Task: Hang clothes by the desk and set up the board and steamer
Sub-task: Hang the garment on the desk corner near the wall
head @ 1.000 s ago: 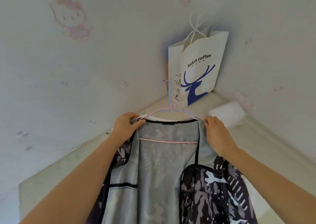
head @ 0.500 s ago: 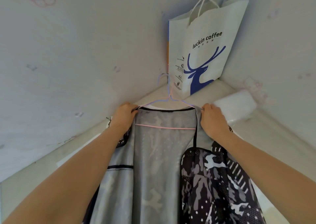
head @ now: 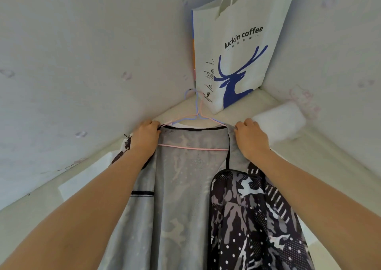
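Jacket (head: 185,187) on its hanger (head: 193,147) lies straight ahead of you, between your hands, near the tabletop's (head: 334,166) far corner where the paper bag (head: 237,53) stands. The hanger's bar runs left to right, hook pointing away toward that corner. Your left hand (head: 144,137) pinches one shoulder, your right hand (head: 250,140) the other, both arms reaching evenly. Whether the hook catches on anything is hard to tell.
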